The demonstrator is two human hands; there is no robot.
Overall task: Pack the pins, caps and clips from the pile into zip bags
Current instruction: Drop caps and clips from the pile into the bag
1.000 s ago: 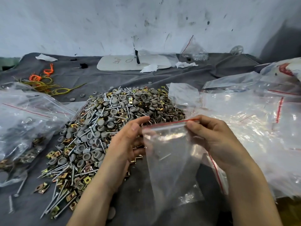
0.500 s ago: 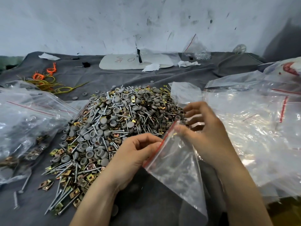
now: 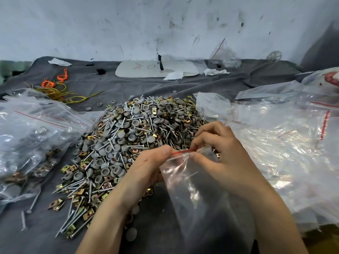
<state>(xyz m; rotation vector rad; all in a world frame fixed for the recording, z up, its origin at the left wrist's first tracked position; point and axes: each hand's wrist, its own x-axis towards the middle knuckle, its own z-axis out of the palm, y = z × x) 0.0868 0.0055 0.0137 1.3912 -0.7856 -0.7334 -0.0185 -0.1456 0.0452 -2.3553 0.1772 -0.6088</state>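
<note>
Grey cloth [image 3: 183,92] covers the whole work surface, running back to a scuffed white wall at 12 o'clock. At centre lies the pile [image 3: 139,132] of pins, grey caps and brassy clips, all tangled together.

Just at 6 o'clock of the pile, 2 hands hold 1 zip bag [image 3: 201,189] by its mouth. The left hand [image 3: 148,167] pinches 1 end of the red zip strip [image 3: 185,152] and the right hand [image 3: 225,158] pinches the other. The bag hangs limp toward 6 o'clock and looks empty, though glare hides part of it.

The film is probably light, soft and slippery, so the stiffer strip is the sound place to grip. The pins look pointed and may pierce the film if pushed in point first. The caps and clips are small and should scoop easily.

Room is tight. Filled bags [image 3: 33,143] crowd 9 o'clock and a slithery heap of spare bags [image 3: 284,143] crowds 3 o'clock, touching the right wrist. Bare cloth shows at 6 o'clock between the forearms. Loose pins lie toward 7 o'clock. The table's front edge cannot be made out.
</note>
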